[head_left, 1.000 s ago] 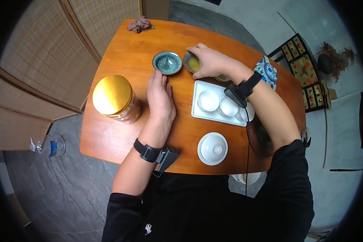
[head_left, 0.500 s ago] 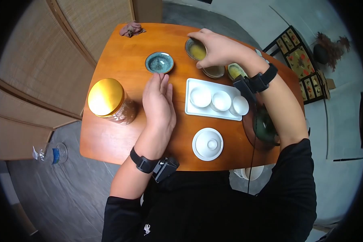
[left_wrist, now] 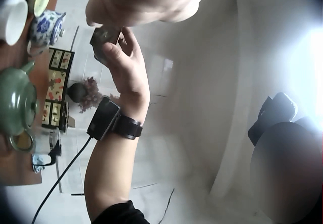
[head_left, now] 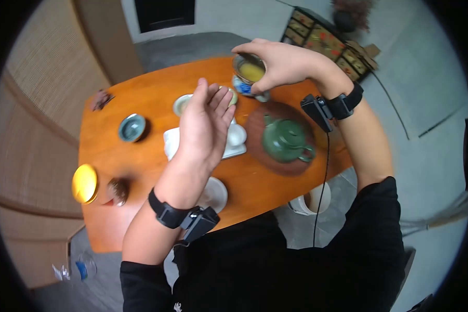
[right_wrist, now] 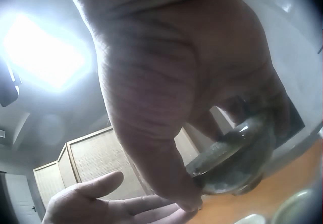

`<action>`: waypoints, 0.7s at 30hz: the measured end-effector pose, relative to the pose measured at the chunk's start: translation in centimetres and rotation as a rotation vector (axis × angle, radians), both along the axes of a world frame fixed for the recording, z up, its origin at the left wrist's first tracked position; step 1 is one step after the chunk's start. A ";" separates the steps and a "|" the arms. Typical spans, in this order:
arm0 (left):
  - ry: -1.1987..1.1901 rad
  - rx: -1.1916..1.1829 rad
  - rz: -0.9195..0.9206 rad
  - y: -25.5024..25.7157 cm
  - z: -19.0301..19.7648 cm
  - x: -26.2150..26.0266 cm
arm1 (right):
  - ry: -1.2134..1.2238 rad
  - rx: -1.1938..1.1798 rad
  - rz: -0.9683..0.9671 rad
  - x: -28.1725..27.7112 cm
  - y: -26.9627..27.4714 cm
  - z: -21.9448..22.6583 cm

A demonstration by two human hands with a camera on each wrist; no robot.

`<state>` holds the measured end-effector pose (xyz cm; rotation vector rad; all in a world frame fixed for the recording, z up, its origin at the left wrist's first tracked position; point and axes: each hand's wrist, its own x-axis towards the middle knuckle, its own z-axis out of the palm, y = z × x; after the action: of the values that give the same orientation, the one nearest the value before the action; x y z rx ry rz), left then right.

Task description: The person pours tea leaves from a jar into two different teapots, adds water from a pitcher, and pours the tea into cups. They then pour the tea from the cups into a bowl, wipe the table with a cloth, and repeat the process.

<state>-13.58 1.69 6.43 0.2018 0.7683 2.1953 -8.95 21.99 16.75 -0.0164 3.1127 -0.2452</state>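
A dark-rimmed cup [head_left: 251, 70] with yellow liquid is pinched between the thumb and fingers of the right hand [head_left: 290, 65], raised above the far right of the table. In the right wrist view the cup [right_wrist: 234, 158] hangs from the right hand [right_wrist: 166, 82]. The left hand [head_left: 202, 125], palm turned up and fingers extended, hovers empty over the white tray [head_left: 172, 144]. In the right wrist view the left hand's fingers [right_wrist: 146, 204] reach close under the right thumb; contact cannot be told. Behind the raised cup stands a blue-and-white pot [head_left: 241, 86].
A green teapot [head_left: 286, 139] sits on a round brown mat [head_left: 254, 122]. A teal bowl [head_left: 132, 128], a gold-lidded jar [head_left: 85, 183], a crumpled cloth [head_left: 101, 100] and a white lidded bowl [head_left: 216, 194] are on the table. A bucket [head_left: 302, 205] stands below its edge.
The head view has swung to the right. The right hand has lifted the cup and carried it right, and the left hand has left the teal bowl's side, moving right with its palm turned up.
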 end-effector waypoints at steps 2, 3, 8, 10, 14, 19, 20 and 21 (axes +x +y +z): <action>-0.014 -0.021 -0.085 1.9 -0.3 0.9 | -0.003 0.016 -0.066 2.9 1.9 0.9; -0.018 -0.031 -0.117 2.9 -0.3 1.5 | -0.005 0.029 -0.104 4.4 2.7 1.4; -0.048 -0.083 -0.264 6.4 -0.9 4.8 | -0.032 0.068 -0.245 11.7 7.9 2.4; -0.034 -0.086 -0.320 7.5 -1.1 6.0 | -0.040 0.089 -0.318 14.5 9.1 2.8; -0.028 -0.113 -0.405 9.3 -0.8 8.4 | -0.084 0.072 -0.454 19.2 12.0 2.8; -0.018 -0.117 -0.505 11.2 -1.1 10.5 | -0.150 0.033 -0.575 22.8 14.1 1.8; -0.007 -0.117 -0.528 11.5 -1.1 10.8 | -0.169 0.029 -0.587 23.2 14.6 1.4; -0.014 -0.128 -0.543 11.8 -1.5 11.0 | -0.164 0.007 -0.580 23.6 15.2 0.9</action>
<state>-2.60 13.48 4.94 0.2918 0.7406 1.6289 14.65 37.17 17.63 0.8619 2.8724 -0.2254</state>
